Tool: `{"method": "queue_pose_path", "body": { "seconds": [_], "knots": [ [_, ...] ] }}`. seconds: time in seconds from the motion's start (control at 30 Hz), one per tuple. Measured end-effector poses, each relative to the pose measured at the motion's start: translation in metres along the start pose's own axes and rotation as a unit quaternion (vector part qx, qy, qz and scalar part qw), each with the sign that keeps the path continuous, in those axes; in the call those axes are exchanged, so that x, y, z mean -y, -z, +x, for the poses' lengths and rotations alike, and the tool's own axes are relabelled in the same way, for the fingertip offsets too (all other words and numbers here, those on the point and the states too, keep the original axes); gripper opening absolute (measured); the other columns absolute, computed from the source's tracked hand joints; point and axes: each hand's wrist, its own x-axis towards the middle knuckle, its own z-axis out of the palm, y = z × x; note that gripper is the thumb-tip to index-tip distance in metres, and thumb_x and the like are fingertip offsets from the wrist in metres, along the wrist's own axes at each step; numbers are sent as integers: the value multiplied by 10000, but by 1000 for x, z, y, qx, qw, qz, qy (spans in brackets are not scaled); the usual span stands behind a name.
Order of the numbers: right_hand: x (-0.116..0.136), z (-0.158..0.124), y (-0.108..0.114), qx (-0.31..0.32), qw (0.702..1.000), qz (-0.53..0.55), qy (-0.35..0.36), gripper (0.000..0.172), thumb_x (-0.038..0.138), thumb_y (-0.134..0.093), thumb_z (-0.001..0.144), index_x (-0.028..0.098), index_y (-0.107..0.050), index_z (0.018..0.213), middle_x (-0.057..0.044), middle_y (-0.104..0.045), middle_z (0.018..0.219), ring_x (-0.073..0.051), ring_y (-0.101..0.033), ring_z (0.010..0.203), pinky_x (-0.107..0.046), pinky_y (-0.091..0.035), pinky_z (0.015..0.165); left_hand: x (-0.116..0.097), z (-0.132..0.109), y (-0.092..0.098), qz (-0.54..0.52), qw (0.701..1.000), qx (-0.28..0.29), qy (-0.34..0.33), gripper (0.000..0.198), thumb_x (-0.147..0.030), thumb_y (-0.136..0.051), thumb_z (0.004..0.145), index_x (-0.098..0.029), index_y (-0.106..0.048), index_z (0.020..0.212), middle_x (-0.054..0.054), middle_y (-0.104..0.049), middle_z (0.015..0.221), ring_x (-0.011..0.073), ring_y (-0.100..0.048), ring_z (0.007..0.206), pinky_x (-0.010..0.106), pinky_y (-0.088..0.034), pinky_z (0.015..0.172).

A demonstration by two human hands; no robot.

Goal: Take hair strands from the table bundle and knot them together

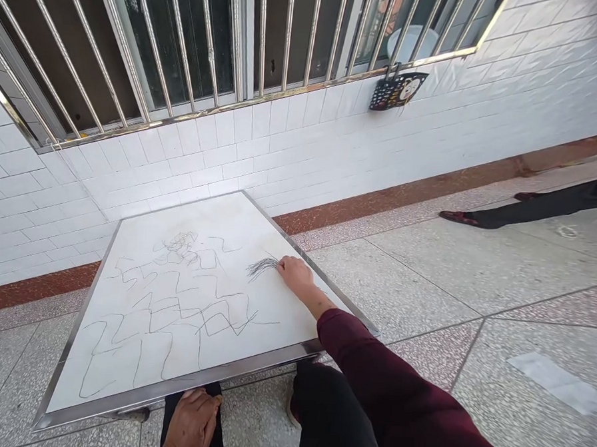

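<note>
A person's right hand (293, 273), curled closed, presses a tuft of dark bristles (262, 268) onto a steel-framed white table (177, 385) covered in grey zigzag scribbles (168, 317). The left hand (191, 423), loosely curled and holding nothing visible, rests against black trousers (333, 412) below the table's near edge.

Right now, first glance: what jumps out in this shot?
A large white board with a metal frame fills the lower middle, covered in thin black zigzag lines. Near its right edge, the right hand, in a maroon sleeve, sits at the end of a fan of fine black strands. Above are steel window bars, and at upper right, another person's foot in a dark red shoe.
</note>
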Motion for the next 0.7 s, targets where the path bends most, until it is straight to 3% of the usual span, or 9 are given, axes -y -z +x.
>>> {"method": "queue_pose_path", "body": {
  "seconds": [0.27, 0.43, 0.7],
  "knots": [
    [2, -5, 3, -7, 999, 27, 21, 220, 177, -384, 968, 178, -602, 941, -102, -641, 1012, -239, -522, 1004, -323, -368, 786, 1, -2, 2, 3, 1000, 8, -2, 298, -75, -403, 901, -178, -625, 1072, 56, -700, 797, 199, -670, 757, 369, -563, 775],
    [1, -13, 8, -14, 997, 72, 24, 187, 196, -404, 950, 204, -590, 936, -81, -623, 1038, -223, -526, 1008, -300, -374, 752, 2, -3, 3, -1, 1000, 20, 14, 273, -75, -411, 907, -178, -633, 1026, 54, -702, 812, 194, -672, 773, 377, -561, 807],
    [-3, -15, 19, 0, 984, 177, 11, 105, 222, -485, 859, 185, -580, 837, -85, -637, 980, -200, -565, 856, -281, -372, 659, 2, -5, 4, -6, 1000, 18, 23, 277, -79, -424, 912, -190, -643, 1042, 54, -707, 837, 195, -678, 808, 386, -553, 848]
  ]
}}
